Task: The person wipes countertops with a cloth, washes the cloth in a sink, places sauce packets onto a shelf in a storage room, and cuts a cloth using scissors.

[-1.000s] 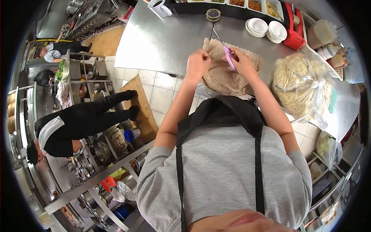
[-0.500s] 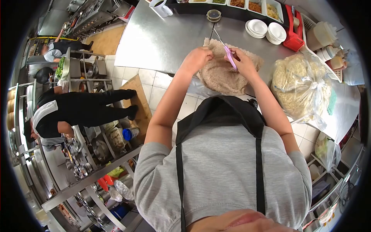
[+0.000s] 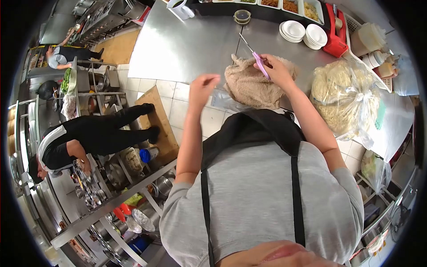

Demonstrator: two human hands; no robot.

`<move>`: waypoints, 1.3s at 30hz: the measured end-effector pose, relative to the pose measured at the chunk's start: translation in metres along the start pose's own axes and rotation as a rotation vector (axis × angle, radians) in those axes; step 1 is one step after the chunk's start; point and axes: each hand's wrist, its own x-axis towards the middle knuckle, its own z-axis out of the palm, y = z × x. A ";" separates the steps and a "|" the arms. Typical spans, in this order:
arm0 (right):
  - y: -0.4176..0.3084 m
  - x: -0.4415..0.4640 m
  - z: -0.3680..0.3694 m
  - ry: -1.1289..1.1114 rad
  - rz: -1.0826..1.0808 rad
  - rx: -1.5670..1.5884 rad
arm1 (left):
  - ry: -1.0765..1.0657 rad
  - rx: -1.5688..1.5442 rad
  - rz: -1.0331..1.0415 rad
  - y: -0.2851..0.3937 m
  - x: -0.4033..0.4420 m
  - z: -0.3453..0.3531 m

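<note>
Purple-handled scissors (image 3: 259, 65) are in my right hand (image 3: 275, 71), their blades pointing up and left over the steel table (image 3: 213, 44). Beneath that hand lies a crumpled beige towel (image 3: 251, 82) at the table's front edge. My left hand (image 3: 204, 89) is raised to the left of the towel, apart from it, with its fingers bent together; whether something small is between them cannot be made out. Clear plastic (image 3: 227, 101) hangs below the towel's left side. A small sauce cup (image 3: 242, 17) stands beyond the scissors' tips.
Stacked white dishes (image 3: 293, 31), a red holder (image 3: 336, 42) and a food tray row (image 3: 291, 6) stand at the back. A large bag of noodles (image 3: 340, 95) lies right. A white jug (image 3: 181, 9) is back left. Two people work on the left.
My left hand has moved left, off the towel. The scissors have shifted slightly left with my right hand. The towel's left edge has changed shape. The nearer person's arm has moved over the utensils.
</note>
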 end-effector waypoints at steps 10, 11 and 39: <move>-0.017 -0.018 -0.020 -0.118 -0.044 0.183 | -0.030 0.189 -0.194 0.041 0.021 0.067; -0.015 -0.016 -0.021 -0.150 -0.011 0.222 | -0.030 0.189 -0.193 0.038 0.023 0.070; -0.011 0.028 0.020 -0.137 -0.110 0.345 | -0.038 0.222 -0.133 0.009 0.042 0.053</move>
